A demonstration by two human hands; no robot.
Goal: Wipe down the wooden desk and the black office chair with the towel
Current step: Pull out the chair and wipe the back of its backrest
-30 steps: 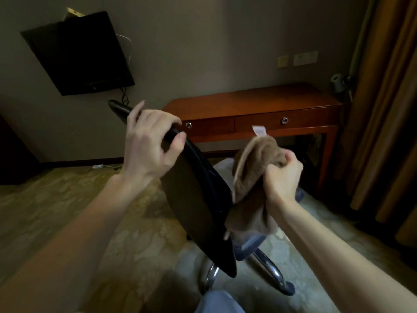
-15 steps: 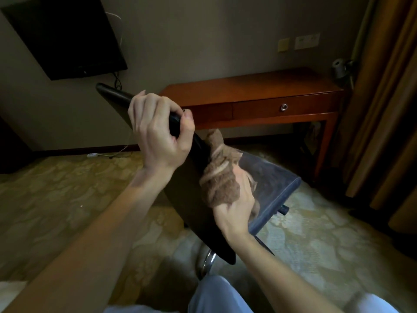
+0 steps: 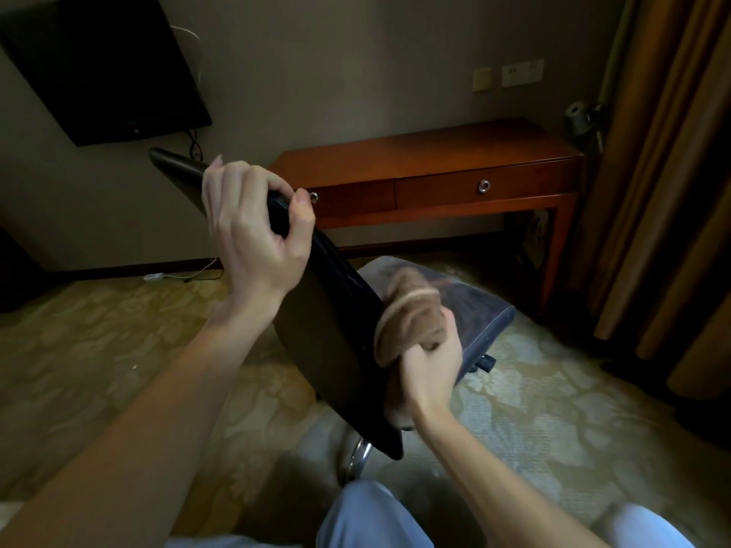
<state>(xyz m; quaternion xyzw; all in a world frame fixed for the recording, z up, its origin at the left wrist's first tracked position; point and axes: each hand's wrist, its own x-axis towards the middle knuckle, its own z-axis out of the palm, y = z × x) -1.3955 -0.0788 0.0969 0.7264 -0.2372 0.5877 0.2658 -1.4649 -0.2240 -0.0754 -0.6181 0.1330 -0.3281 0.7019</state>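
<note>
**Left hand** (image 3: 253, 231): the fingers are curling over the top edge of the chair back (image 3: 332, 350) and the thumb is clamping on the near side. This hand is gripping the chair back and steadying it.

**Right hand** (image 3: 431, 365): the fingers are closing tightly round a bunched towel (image 3: 407, 310). They are pressing it against the far face of the chair back, low down, just above the seat (image 3: 478, 310).

**Towel**: brown and wadded up. Most of it is bulging above the fist, and a short end is hanging below it.

**Chair**: the black back is slanting across the view, and a chrome base (image 3: 356, 456) is showing beneath it. The chair is standing on patterned carpet (image 3: 99, 350), apart from the desk.

**Desk** (image 3: 427, 152): wooden, with two drawers, standing against the wall beyond the chair. Nothing is touching it, and whether it has been wiped cannot be told.

**Hazards, as judged:**
- The chair is likely to swivel or slide away under the wiping push if the left hand's grip slackens.
- The wadded towel is probably touching the back with only a small patch, so parts of the back risk being missed.
- The hanging end may snag on the dark lever (image 3: 484, 363) under the seat.
- Poor light is making missed dust hard to spot.
</note>
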